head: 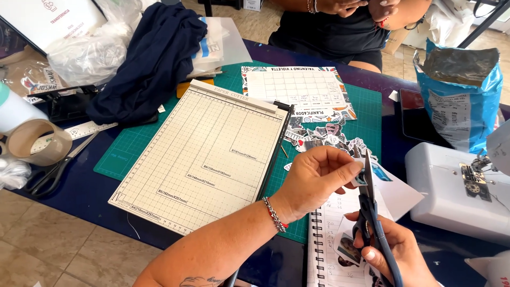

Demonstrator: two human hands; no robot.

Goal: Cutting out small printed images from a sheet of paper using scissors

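Up and to the left of both hands lies the green cutting mat [119, 159], and on it the cream paper cutter [204, 154] with its grid, its black blade arm running along the edge nearest the left hand. Beyond that, further left, sits a heap of dark blue cloth [151, 58]. To the right of the hands stands a white sewing machine [457, 186], with a blue plastic bag [459, 98] behind it. Straight ahead of the hands a printed planner sheet [295, 87] lies on the mat, a scatter of cut stickers [324, 135] just before it. Under the hands is a spiral notebook [324, 239]. The right hand [396, 255] is closed through the handles of blue scissors [372, 212] (blades pointing up and away). The left hand [313, 178] pinches a small sticker piece [361, 178] between thumb and fingertips, right against the blades.
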